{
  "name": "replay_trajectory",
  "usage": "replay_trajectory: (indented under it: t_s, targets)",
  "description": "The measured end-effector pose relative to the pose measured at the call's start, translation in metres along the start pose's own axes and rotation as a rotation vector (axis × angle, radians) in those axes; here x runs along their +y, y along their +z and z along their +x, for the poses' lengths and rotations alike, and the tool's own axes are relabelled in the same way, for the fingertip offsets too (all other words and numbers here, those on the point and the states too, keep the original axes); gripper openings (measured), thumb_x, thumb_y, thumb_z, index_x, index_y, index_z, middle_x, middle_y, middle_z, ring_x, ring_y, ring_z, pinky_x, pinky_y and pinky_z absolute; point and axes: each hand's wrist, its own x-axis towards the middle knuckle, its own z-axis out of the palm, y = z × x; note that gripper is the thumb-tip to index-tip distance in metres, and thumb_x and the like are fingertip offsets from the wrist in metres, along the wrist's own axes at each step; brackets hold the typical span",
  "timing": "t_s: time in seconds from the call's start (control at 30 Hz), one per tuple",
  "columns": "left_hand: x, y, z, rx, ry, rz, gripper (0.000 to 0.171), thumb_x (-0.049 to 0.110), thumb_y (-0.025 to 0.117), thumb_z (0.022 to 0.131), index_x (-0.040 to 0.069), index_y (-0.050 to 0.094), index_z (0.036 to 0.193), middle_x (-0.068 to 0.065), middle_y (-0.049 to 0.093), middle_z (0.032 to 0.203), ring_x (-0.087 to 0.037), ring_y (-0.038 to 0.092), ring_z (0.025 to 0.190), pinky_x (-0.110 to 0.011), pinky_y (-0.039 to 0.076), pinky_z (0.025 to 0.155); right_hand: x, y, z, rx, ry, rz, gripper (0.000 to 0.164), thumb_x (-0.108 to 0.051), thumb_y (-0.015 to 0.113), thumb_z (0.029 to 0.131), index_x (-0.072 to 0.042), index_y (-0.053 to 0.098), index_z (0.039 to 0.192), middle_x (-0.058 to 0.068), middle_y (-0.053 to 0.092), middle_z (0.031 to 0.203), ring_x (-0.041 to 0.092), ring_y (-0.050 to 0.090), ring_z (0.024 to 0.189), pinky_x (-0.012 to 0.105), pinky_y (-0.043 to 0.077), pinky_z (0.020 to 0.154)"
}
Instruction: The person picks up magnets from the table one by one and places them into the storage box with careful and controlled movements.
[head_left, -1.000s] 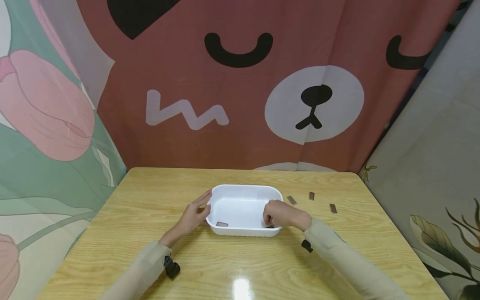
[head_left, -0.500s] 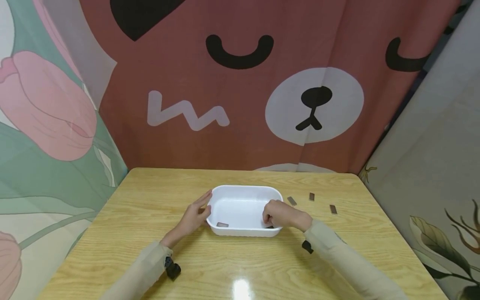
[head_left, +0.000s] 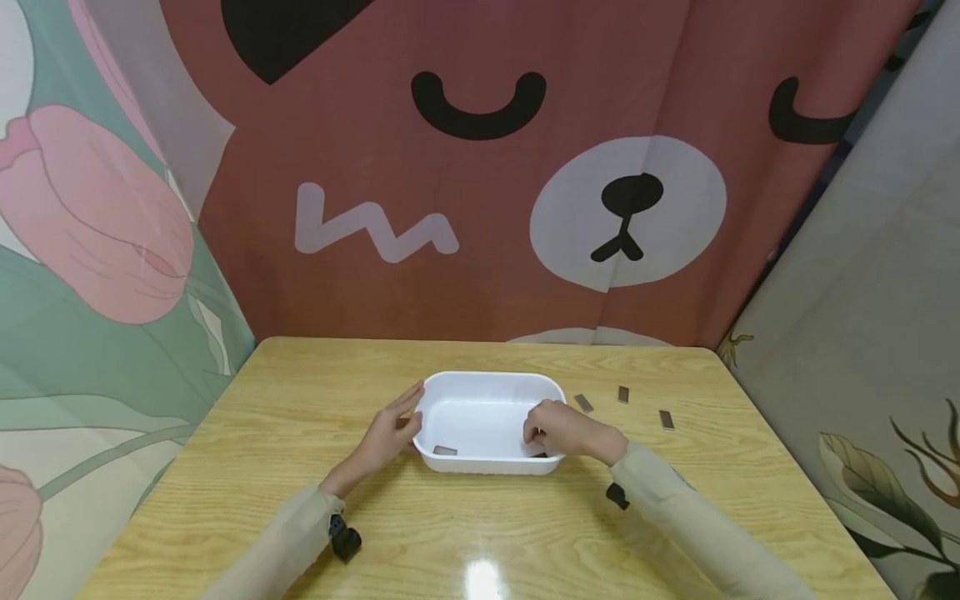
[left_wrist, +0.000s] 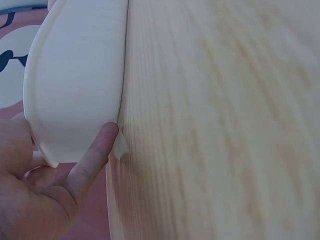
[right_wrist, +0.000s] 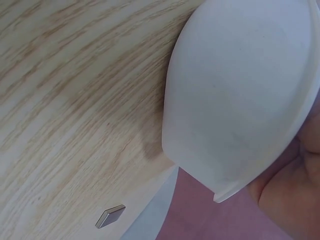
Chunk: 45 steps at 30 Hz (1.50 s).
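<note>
Right grip (head_left: 572, 427) inside white tray (head_left: 487, 467) — dark piece (head_left: 540, 456) close by fingertips.

The head view looks forward and down, far enough back to fit the whole tub (head_left: 491, 467) mid-frame, curtain (head_left: 487, 183) above; the left wrist view, close up and rolled sideways, faces the tub's outside at upper left; the right wrist view, also near and tilted, catches its other end at upper right; all three share tub and tabletop (head_left: 465, 517)
</note>
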Motion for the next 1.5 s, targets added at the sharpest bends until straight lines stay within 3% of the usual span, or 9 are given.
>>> replay_trajectory:
  t_s: [0.17, 0.47, 0.7, 0.83, 1.5]
  targets:
    - [0.001, 0.000, 0.000, 0.002, 0.018, -0.025, 0.051, -0.005, 0.051, 0.100, -0.010, 0.033, 0.148, -0.024, 0.022, 0.159, -0.053, 0.060, 0.107, -0.032, 0.064, 0.058, 0.001, 0.001, -0.001, 0.015, -0.007, 0.000, 0.029, 0.018, 0.061, 0.081, -0.005, 0.069, 0.066, 0.001, 0.066, 0.069, 0.005, 0.037, 0.061, 0.016, 0.031, 0.056]
    - [0.002, -0.001, -0.001, -0.008, -0.014, -0.015, 0.052, -0.005, 0.049, 0.101, -0.009, 0.031, 0.149, -0.020, 0.020, 0.161, -0.050, 0.060, 0.109, -0.031, 0.065, 0.062, 0.002, 0.001, -0.004, 0.060, -0.047, -0.024, 0.027, 0.013, 0.065, 0.084, -0.006, 0.068, 0.066, 0.001, 0.063, 0.066, 0.004, 0.035, 0.060, 0.016, 0.032, 0.055]
    - [0.003, -0.001, -0.001, -0.012, -0.040, -0.005, 0.052, -0.003, 0.050, 0.101, -0.007, 0.031, 0.150, -0.017, 0.021, 0.161, -0.049, 0.059, 0.112, -0.032, 0.065, 0.062, 0.002, 0.001, -0.008, 0.106, -0.031, -0.002, 0.018, 0.010, 0.069, 0.085, -0.007, 0.076, 0.082, 0.001, 0.072, 0.082, 0.004, 0.060, 0.072, 0.017, 0.054, 0.064]
    - [0.003, -0.001, -0.001, -0.011, -0.040, -0.006, 0.052, -0.003, 0.050, 0.101, -0.006, 0.031, 0.150, -0.017, 0.021, 0.161, -0.049, 0.059, 0.112, -0.032, 0.065, 0.062, 0.001, 0.001, -0.009, 0.127, -0.025, -0.003, 0.014, 0.007, 0.071, 0.085, -0.005, 0.077, 0.087, 0.001, 0.072, 0.085, 0.006, 0.064, 0.078, 0.019, 0.058, 0.068]
    - [-0.001, -0.001, 0.000, -0.008, -0.045, 0.004, 0.053, -0.003, 0.050, 0.102, -0.004, 0.031, 0.151, -0.017, 0.020, 0.162, -0.049, 0.058, 0.113, -0.030, 0.065, 0.064, 0.001, 0.003, -0.012, 0.188, -0.028, -0.009, 0.011, 0.003, 0.078, 0.083, -0.006, 0.078, 0.091, -0.001, 0.073, 0.087, 0.007, 0.066, 0.081, 0.021, 0.060, 0.070]
